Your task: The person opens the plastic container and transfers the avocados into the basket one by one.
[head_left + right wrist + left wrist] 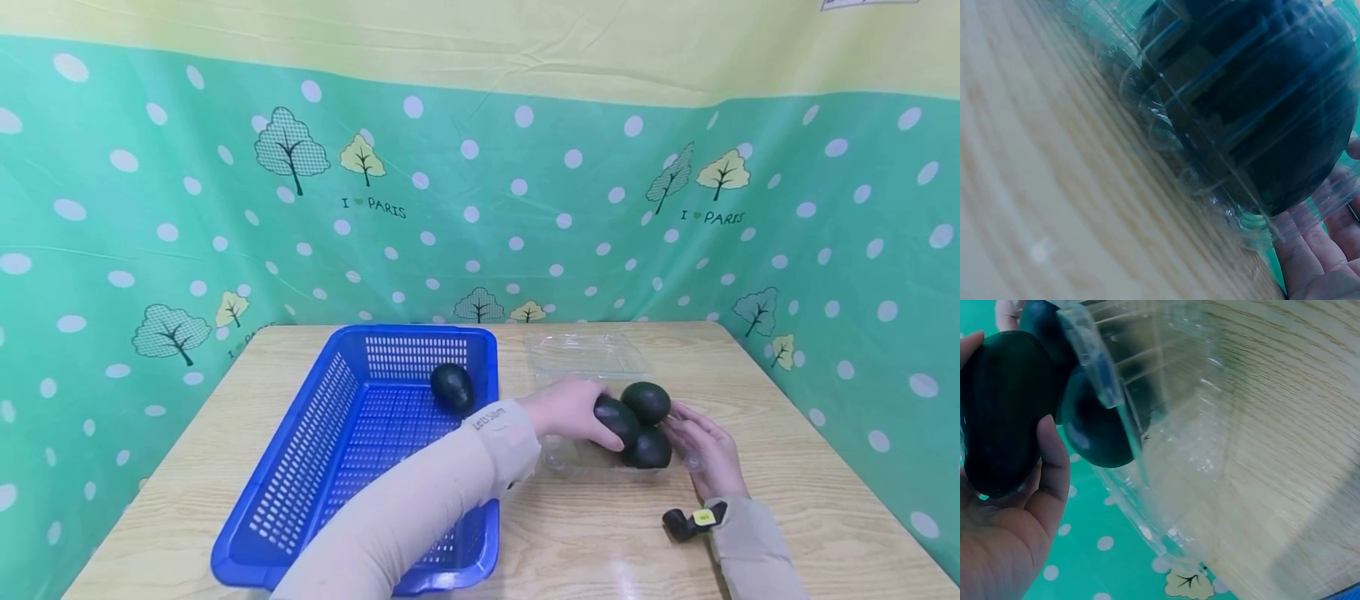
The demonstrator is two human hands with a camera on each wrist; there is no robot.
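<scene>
A dark green avocado (617, 421) is gripped in my left hand (564, 408), whose thumb and fingers wrap its sides in the left wrist view. It is over a clear plastic clamshell box (573, 454), against two more avocados, a rear one (646, 402) and a front one (649, 448), at the box's right end. My right hand (705, 450) rests at that end, its fairly straight fingers (1313, 247) touching the plastic beside the avocados. Part of this hand shows through the clear wall. The box's lid (588, 354) lies folded back behind.
A blue plastic basket (491, 467) stands left of the box, with one avocado (452, 388) near its back right corner. My left forearm crosses over the basket. A wooden table (600, 542) carries everything, and a green dotted curtain (480, 242) hangs behind and at the sides.
</scene>
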